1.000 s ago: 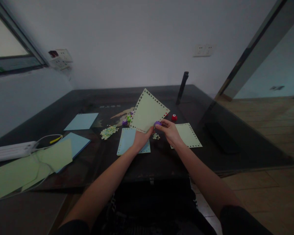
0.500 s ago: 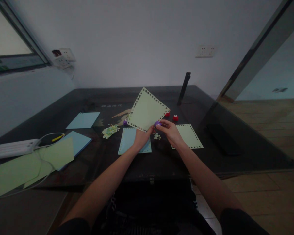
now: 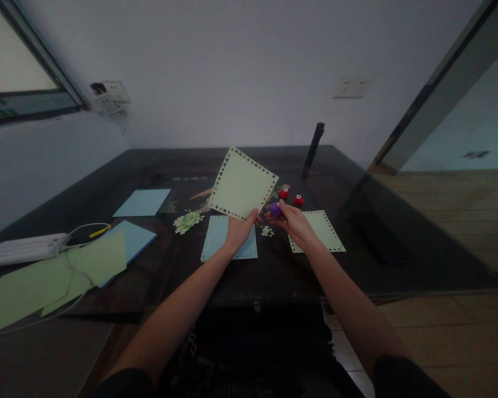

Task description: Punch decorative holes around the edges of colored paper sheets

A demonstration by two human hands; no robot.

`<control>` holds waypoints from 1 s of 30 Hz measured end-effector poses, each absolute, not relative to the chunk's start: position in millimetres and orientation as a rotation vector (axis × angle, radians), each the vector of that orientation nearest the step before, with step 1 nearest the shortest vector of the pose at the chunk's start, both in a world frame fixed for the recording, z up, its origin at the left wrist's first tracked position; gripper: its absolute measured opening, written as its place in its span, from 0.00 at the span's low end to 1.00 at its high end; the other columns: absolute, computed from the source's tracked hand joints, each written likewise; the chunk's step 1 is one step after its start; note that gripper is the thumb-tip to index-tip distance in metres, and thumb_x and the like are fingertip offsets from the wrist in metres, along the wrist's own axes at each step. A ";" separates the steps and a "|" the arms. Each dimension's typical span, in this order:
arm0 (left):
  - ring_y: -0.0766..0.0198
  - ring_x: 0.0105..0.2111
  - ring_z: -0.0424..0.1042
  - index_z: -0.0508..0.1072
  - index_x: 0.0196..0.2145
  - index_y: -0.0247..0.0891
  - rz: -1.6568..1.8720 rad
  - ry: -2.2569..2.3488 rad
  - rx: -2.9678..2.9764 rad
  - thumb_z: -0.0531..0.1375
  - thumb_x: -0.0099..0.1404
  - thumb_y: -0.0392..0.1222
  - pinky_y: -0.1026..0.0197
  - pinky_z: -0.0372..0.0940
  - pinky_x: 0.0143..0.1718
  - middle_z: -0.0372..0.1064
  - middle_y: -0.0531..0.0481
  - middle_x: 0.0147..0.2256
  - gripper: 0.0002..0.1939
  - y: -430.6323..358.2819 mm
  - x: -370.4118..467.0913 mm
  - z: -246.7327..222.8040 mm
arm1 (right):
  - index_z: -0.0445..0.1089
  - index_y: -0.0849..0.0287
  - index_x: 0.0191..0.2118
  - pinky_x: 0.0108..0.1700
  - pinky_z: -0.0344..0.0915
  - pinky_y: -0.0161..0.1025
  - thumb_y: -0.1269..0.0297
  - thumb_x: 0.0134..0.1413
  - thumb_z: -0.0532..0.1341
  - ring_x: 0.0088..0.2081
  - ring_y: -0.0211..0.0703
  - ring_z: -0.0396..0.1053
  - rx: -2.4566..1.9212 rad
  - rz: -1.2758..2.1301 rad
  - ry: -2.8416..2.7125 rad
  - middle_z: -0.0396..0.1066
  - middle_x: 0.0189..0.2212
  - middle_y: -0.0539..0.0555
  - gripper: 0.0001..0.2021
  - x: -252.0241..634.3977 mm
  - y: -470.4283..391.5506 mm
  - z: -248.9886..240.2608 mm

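My left hand (image 3: 239, 228) is closed on the lower corner of a pale green paper sheet (image 3: 244, 185), held tilted above the table. Small punched shapes line the sheet's edges. My right hand (image 3: 294, 221) grips a purple craft punch (image 3: 275, 209) just right of that sheet, apart from its edge. Below my left hand lies a light blue sheet (image 3: 216, 243) with punched edges. Another pale green punched sheet (image 3: 321, 232) lies partly behind my right hand. A few paper bits (image 3: 266, 231) are scattered between my hands. Two red punches (image 3: 299, 200) stand beyond my right hand.
A heap of green paper cut-outs (image 3: 188, 222) lies left of centre. Further left are a blue sheet (image 3: 143, 202), stacked green sheets (image 3: 66, 271), and a white power strip (image 3: 22, 251) with a cable. A black post (image 3: 313, 150) stands at the back; a dark flat object (image 3: 379, 236) lies right.
The purple punch has come off the sheet's edge and moved slightly right in my right hand. My left hand has shifted the green sheet a little to the left.
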State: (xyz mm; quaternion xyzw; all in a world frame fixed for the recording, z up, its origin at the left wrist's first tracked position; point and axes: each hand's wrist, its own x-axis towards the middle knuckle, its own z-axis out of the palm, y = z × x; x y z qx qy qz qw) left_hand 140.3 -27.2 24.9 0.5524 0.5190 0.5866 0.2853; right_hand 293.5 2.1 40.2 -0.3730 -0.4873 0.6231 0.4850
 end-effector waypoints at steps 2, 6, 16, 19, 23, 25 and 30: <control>0.62 0.24 0.70 0.71 0.21 0.38 1.562 1.384 1.474 0.57 0.60 0.46 0.57 0.67 0.36 0.70 0.50 0.21 0.14 -27.9 140.8 26.5 | 0.73 0.59 0.28 0.34 0.68 0.41 0.40 0.44 0.61 0.29 0.43 0.71 -0.922 1.544 -1.172 0.75 0.26 0.56 0.23 294.4 3.1 40.2; 0.62 0.23 0.69 0.71 0.21 0.37 1.540 1.388 1.490 0.57 0.60 0.44 0.58 0.67 0.35 0.70 0.50 0.21 0.13 -28.1 141.7 26.4 | 0.73 0.59 0.28 0.34 0.67 0.42 0.38 0.45 0.58 0.28 0.44 0.71 -0.931 1.552 -1.187 0.74 0.25 0.56 0.25 294.1 4.6 38.7; 0.63 0.24 0.70 0.73 0.25 0.35 1.540 1.356 1.459 0.58 0.59 0.44 0.58 0.67 0.34 0.71 0.50 0.22 0.10 -26.3 142.2 22.4 | 0.64 0.58 0.16 0.28 0.54 0.38 0.41 0.52 0.53 0.22 0.41 0.61 -1.183 0.825 -1.816 0.63 0.15 0.50 0.26 299.0 9.5 29.4; 0.64 0.24 0.70 0.73 0.26 0.34 1.526 1.361 1.458 0.58 0.59 0.44 0.60 0.67 0.33 0.72 0.50 0.22 0.11 -25.5 142.0 20.8 | 0.61 0.58 0.17 0.28 0.50 0.37 0.47 0.58 0.49 0.23 0.40 0.60 -1.285 0.661 -1.985 0.62 0.16 0.50 0.25 299.3 10.8 26.2; 0.65 0.23 0.70 0.73 0.26 0.33 1.518 1.349 1.472 0.58 0.59 0.43 0.61 0.66 0.33 0.72 0.50 0.22 0.10 -25.2 142.0 20.5 | 0.62 0.58 0.22 0.29 0.50 0.36 0.51 0.61 0.44 0.27 0.42 0.63 -1.372 0.589 -2.031 0.66 0.21 0.53 0.23 299.2 11.7 26.4; 0.65 0.23 0.69 0.73 0.26 0.33 1.514 1.347 1.467 0.58 0.59 0.42 0.62 0.66 0.33 0.71 0.50 0.21 0.10 -25.8 142.3 21.4 | 0.61 0.58 0.23 0.29 0.50 0.36 0.50 0.61 0.44 0.27 0.42 0.63 -1.394 0.580 -2.051 0.65 0.21 0.53 0.23 299.5 11.9 27.5; 0.65 0.23 0.69 0.73 0.24 0.33 1.470 1.402 1.506 0.57 0.60 0.41 0.62 0.65 0.34 0.70 0.51 0.21 0.10 -26.8 141.2 23.6 | 0.63 0.59 0.23 0.29 0.50 0.36 0.50 0.60 0.46 0.26 0.41 0.62 -1.383 0.586 -2.089 0.65 0.20 0.52 0.23 299.6 11.8 28.6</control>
